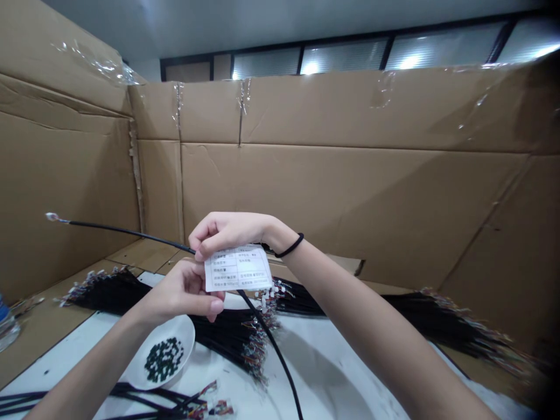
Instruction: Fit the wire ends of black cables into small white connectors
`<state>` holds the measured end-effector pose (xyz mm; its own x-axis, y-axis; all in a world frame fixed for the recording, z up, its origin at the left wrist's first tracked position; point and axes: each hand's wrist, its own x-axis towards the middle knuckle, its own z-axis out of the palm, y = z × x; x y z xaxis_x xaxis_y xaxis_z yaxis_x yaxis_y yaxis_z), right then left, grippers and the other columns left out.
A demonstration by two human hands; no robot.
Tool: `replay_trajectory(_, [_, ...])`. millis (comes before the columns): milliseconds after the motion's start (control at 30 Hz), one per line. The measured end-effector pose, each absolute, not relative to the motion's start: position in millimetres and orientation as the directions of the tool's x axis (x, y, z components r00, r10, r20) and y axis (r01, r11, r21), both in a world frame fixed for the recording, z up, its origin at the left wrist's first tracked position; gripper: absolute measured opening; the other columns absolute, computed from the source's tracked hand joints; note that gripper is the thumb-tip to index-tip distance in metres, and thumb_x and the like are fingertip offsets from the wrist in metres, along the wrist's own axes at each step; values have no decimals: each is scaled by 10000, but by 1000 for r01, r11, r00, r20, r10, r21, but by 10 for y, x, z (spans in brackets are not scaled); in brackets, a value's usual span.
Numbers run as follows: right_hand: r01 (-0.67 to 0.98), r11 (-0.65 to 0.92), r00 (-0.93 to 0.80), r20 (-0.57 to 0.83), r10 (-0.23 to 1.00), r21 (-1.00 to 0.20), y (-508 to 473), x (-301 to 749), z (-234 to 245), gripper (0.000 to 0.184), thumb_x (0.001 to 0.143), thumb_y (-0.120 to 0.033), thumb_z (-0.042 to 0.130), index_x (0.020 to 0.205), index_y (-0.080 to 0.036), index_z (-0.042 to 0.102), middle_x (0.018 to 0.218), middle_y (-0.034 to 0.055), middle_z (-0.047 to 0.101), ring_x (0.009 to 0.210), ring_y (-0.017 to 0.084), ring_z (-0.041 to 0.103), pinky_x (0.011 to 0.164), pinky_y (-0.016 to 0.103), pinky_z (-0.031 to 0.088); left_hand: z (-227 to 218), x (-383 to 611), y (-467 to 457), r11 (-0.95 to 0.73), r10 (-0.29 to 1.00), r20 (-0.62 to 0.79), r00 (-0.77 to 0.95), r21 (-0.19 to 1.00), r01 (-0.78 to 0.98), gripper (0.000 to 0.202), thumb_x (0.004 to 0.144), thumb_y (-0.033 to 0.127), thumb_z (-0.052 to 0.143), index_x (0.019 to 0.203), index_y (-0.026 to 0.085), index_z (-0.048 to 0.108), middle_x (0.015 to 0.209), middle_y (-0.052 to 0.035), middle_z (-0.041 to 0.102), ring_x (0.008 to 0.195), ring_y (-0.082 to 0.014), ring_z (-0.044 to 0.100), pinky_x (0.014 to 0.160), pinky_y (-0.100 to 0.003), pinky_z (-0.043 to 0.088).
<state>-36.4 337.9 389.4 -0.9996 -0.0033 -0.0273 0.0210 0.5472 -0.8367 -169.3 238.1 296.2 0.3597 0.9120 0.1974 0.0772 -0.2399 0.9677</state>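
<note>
A black cable [131, 231] runs across in front of me, with a small white connector [52, 216] on its far left end. The cable goes behind a white printed label [240, 269] and comes out below it towards the bottom edge. My right hand [230, 230], wearing a black band at the wrist, pinches the cable at the label's upper left corner. Below it my left hand [186, 291] has its fingers curled about the cable's path; the label partly covers them, so the exact contact is hidden.
A white bowl [186, 356] holds small dark green and white pieces. Bundles of black cables [227, 338] with coloured wire ends lie on the white table [324, 367], more at left [105, 294] and right [441, 318]. Cardboard walls [350, 192] enclose the table. A clear bottle [6, 326] stands far left.
</note>
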Motion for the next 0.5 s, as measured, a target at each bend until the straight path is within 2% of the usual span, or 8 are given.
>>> replay_trajectory(167, [16, 553, -999, 16, 52, -833, 3362, -361, 3912, 105, 731, -202, 583, 651, -138, 558, 543, -62, 513, 475, 61, 480, 423, 168, 378, 2942, -1651, 2391, -320, 883, 203, 423, 920, 226, 236, 667, 337, 776, 670, 126, 673, 604, -26, 633, 565, -103, 540, 574, -215, 441])
replay_trajectory(300, [-37, 618, -966, 186, 179, -786, 3420, -330, 3966, 144, 756, -236, 602, 658, -132, 586, 545, -61, 495, 460, 52, 435, 413, 171, 324, 3079, -1743, 2300, -410, 894, 257, 366, 799, 440, 149, 730, 294, 740, 723, 146, 717, 697, -37, 694, 650, -124, 608, 649, -218, 505])
replay_trajectory(333, [-63, 627, -941, 255, 221, -776, 3449, -318, 3987, 153, 764, -247, 613, 666, -130, 599, 556, -55, 506, 465, 52, 436, 419, 173, 320, 3131, -1808, 2261, -424, 901, 294, 319, 753, 503, 124, 728, 275, 746, 723, 154, 724, 704, -34, 705, 663, -127, 621, 648, -210, 507])
replay_trajectory(400, [-135, 632, -858, 409, 311, -763, 3517, -299, 4026, 162, 772, -270, 643, 688, -132, 625, 582, -41, 537, 487, 58, 459, 439, 177, 328, 3237, -1969, 2170, -472, 878, 435, 201, 710, 523, 124, 726, 273, 756, 690, 159, 721, 661, -16, 694, 595, -111, 611, 556, -175, 480])
replay_trajectory(500, [-299, 610, -616, 637, 464, -734, 3614, -307, 4036, 151, 791, -282, 674, 734, -147, 638, 645, -28, 566, 550, 62, 502, 487, 172, 357, 3366, -2193, 2016, -577, 727, 670, -148, 714, 396, 125, 691, 256, 785, 767, 167, 740, 626, 2, 688, 553, -115, 618, 502, -166, 473])
